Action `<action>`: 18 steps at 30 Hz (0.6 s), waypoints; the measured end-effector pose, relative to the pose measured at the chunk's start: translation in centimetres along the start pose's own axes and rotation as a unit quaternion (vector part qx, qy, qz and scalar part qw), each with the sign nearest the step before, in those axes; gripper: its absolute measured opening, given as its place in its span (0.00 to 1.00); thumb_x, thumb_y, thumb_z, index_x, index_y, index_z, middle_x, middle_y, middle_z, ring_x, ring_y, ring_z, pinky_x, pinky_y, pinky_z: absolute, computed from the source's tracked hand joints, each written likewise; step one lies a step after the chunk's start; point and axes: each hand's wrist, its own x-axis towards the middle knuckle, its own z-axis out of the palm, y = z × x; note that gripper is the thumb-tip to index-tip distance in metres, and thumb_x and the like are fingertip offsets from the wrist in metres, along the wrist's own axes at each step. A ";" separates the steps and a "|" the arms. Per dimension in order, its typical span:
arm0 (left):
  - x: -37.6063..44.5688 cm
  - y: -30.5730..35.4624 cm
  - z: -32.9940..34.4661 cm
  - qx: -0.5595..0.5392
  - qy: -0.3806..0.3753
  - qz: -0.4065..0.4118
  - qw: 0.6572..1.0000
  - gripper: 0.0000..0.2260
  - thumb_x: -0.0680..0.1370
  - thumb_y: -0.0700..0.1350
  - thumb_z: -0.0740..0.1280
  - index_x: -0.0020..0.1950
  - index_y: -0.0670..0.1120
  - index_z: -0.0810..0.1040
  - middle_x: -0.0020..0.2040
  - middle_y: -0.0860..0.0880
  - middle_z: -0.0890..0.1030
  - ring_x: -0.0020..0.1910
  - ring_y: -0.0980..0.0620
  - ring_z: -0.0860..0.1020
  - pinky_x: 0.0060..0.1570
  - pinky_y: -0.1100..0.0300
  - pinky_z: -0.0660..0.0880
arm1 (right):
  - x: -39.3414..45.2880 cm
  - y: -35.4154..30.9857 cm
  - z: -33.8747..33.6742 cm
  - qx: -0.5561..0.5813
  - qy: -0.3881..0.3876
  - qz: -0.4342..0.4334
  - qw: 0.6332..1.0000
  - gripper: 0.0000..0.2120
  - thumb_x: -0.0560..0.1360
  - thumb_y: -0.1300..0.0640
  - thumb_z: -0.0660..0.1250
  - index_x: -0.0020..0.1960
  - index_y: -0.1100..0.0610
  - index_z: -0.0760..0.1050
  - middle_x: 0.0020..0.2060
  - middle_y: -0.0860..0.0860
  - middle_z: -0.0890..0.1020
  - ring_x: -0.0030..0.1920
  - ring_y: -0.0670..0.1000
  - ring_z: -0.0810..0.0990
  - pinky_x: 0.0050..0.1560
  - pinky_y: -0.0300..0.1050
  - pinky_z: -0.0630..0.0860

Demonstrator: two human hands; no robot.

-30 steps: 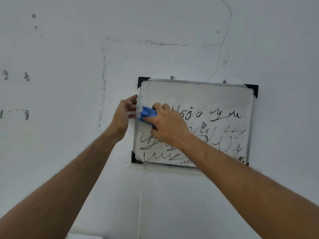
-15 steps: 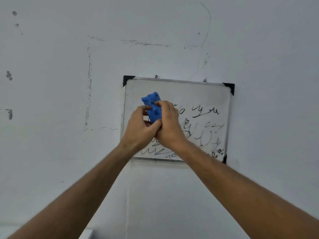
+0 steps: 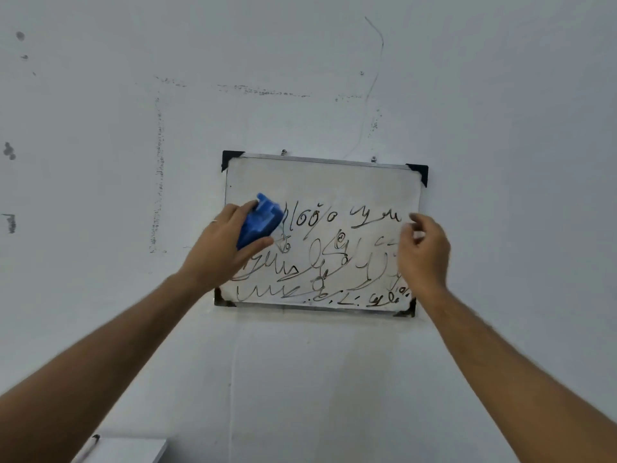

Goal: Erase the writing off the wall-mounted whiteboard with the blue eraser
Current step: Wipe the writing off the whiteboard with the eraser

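Observation:
A small whiteboard (image 3: 320,182) with black corner caps hangs on the white wall. Black scribbled writing (image 3: 320,259) covers its middle and lower part; the top strip is bare. My left hand (image 3: 220,248) grips the blue eraser (image 3: 260,220) between thumb and fingers at the board's left side, level with the top line of writing. My right hand (image 3: 422,252) hovers at the board's right edge, fingers loosely curled and holding nothing.
The wall (image 3: 100,162) around the board carries dark smudges and a faint rectangular outline of marks. A thin crack line (image 3: 375,78) runs up from the board's top edge. A white surface (image 3: 123,451) with a pen on it shows at bottom left.
The eraser passed from my right hand to my left hand. My right hand moved away to the board's right edge, and my left hand now holds the eraser at the board's left side.

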 end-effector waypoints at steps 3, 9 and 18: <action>-1.3 -4.1 -1.0 0.122 0.005 0.011 0.992 0.32 0.79 0.63 0.63 0.78 0.49 0.64 0.64 0.45 0.74 0.57 0.42 0.76 0.60 0.44 0.73 | -0.7 3.8 -0.4 -0.041 -0.027 0.071 0.996 0.18 0.82 0.52 0.61 0.70 0.54 0.73 0.62 0.53 0.78 0.56 0.56 0.81 0.60 0.56 0.78; -0.9 -6.1 -1.6 0.257 0.000 0.086 0.963 0.26 0.78 0.54 0.70 0.75 0.53 0.69 0.62 0.48 0.75 0.55 0.39 0.76 0.58 0.43 0.68 | -1.1 5.7 0.2 -0.027 -0.007 0.088 0.996 0.15 0.83 0.55 0.58 0.69 0.50 0.72 0.61 0.54 0.76 0.52 0.56 0.81 0.54 0.54 0.80; -2.8 -7.9 -1.4 0.281 -0.020 0.106 0.954 0.26 0.77 0.59 0.62 0.73 0.53 0.72 0.58 0.48 0.76 0.48 0.41 0.77 0.50 0.46 0.68 | -1.5 6.9 1.1 -0.018 0.011 0.084 0.996 0.16 0.83 0.56 0.58 0.70 0.49 0.71 0.60 0.55 0.76 0.57 0.57 0.79 0.57 0.61 0.79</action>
